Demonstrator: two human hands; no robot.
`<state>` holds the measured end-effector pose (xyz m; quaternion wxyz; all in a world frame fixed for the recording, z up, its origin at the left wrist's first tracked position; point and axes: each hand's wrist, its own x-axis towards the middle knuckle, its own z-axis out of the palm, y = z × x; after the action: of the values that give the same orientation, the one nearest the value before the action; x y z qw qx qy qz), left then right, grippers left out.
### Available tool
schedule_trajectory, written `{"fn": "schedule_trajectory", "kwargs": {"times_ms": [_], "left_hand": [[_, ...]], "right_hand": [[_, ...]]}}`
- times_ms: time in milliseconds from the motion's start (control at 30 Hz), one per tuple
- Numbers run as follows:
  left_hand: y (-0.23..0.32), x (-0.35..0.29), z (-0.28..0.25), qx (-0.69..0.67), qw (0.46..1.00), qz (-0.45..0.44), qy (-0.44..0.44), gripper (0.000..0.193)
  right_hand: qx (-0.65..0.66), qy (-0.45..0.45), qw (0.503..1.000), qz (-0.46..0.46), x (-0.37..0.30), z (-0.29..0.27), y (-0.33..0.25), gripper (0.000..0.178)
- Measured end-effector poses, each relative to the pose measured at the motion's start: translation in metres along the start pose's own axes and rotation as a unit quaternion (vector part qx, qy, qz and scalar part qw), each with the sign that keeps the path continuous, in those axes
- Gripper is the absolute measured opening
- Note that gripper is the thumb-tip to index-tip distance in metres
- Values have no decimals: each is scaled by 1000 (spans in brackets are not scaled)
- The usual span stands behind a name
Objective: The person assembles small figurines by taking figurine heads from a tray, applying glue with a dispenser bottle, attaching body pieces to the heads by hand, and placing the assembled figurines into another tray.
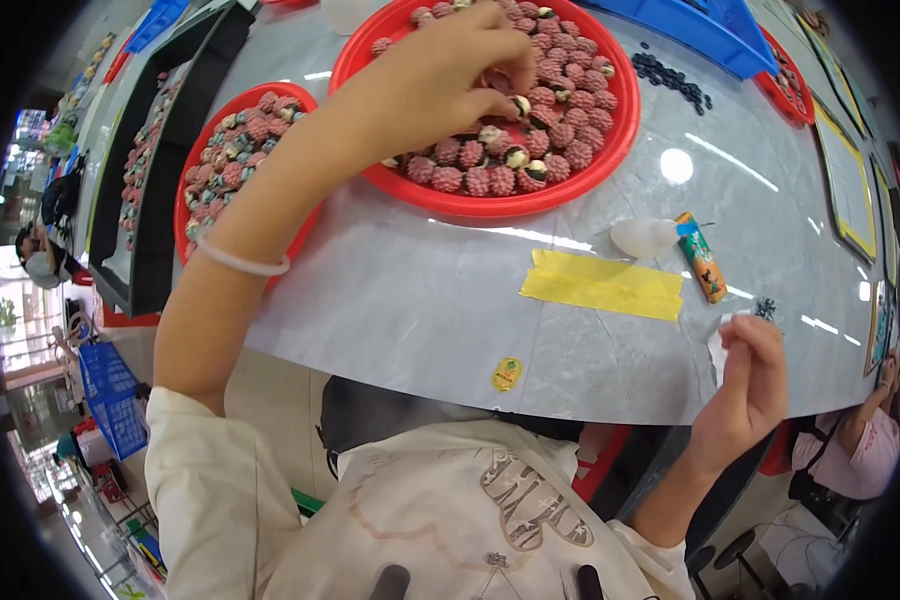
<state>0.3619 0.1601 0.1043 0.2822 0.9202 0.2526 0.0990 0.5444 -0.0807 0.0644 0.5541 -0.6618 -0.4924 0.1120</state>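
Observation:
My left hand [460, 75] reaches over a large red round tray [470, 205], fingers curved and thumb apart from them, just above the pink bumpy balls [477, 181] heaped in it. Some of these balls show cream and dark parts. At the table's right front, my right hand [748, 385] is closed, thumb and fingertips pinched together; anything between them is too small to make out. A white scrap of paper [717, 355] lies beside it, and a small cluster of dark bits [765, 308] sits just beyond the fingertips.
A white squeeze bottle [642, 238] touches an orange-and-green tube [707, 268]. Yellow tape [602, 284] is stuck on the grey table. Small black pieces [673, 82] lie near a blue bin [695, 35]. On the left are a smaller red tray [182, 215] and a black tray [150, 290].

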Motion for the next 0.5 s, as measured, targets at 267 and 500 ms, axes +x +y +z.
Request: {"fn": "schedule_trajectory", "kwargs": {"times_ms": [267,500], "left_hand": [[39,-64,37,-278,945,68,160,17],[83,-108,103,-598,779,-129,138,35]], "right_hand": [[-56,-114,992,-15,31,43,16,31],[-31,-116,991,-53,29,40,13,25]]}}
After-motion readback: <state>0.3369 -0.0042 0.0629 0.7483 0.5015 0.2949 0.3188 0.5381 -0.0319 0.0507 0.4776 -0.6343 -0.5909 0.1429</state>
